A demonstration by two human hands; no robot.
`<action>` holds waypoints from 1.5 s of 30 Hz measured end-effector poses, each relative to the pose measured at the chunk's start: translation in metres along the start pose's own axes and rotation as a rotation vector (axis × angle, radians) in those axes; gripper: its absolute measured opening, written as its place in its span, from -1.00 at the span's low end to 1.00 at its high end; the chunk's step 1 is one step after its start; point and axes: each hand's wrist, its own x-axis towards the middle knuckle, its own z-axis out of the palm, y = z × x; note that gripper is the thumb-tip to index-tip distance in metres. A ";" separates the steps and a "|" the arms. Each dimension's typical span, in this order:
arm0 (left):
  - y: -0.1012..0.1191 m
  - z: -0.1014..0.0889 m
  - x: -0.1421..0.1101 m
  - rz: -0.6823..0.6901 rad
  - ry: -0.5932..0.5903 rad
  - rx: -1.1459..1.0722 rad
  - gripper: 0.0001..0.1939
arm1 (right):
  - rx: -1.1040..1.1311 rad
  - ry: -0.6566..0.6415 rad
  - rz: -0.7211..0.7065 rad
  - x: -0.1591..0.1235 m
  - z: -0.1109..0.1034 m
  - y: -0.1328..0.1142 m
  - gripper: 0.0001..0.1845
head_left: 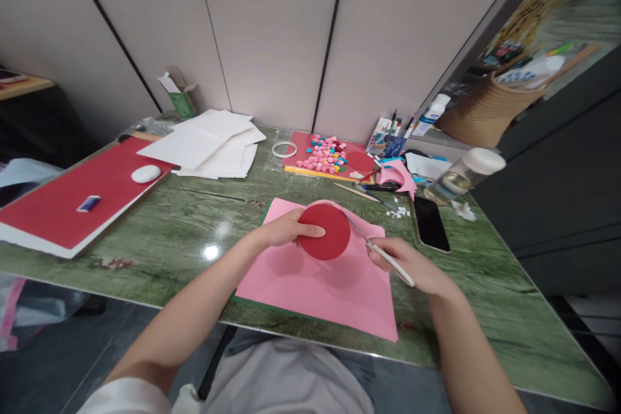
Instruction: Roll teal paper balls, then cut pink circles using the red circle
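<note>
A red paper disc (330, 239) is pinched in my left hand (291, 228), the thumb lying flat on its face. My right hand (395, 260) grips white-handled scissors (402, 273), whose blades reach toward the disc's upper right edge. Along the top of the disc a thin pink rim shows. Below both hands lies pink paper (315, 294) on the table, with a green edge under it. Whether the blades are cutting into paper at this instant cannot be made out.
On the green table (194, 207) are red sheets (97, 181), white papers (208, 142), pink pom-pom-like pieces (325, 154), a roll of tape (284, 149), a phone (431, 224), a clear bottle (460, 174) and a pen box (385, 139). A grey panel wall (272, 32) stands behind.
</note>
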 end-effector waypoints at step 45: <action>0.007 -0.005 -0.004 -0.074 -0.137 0.000 -0.73 | -0.089 -0.085 0.002 -0.001 -0.003 0.003 -0.59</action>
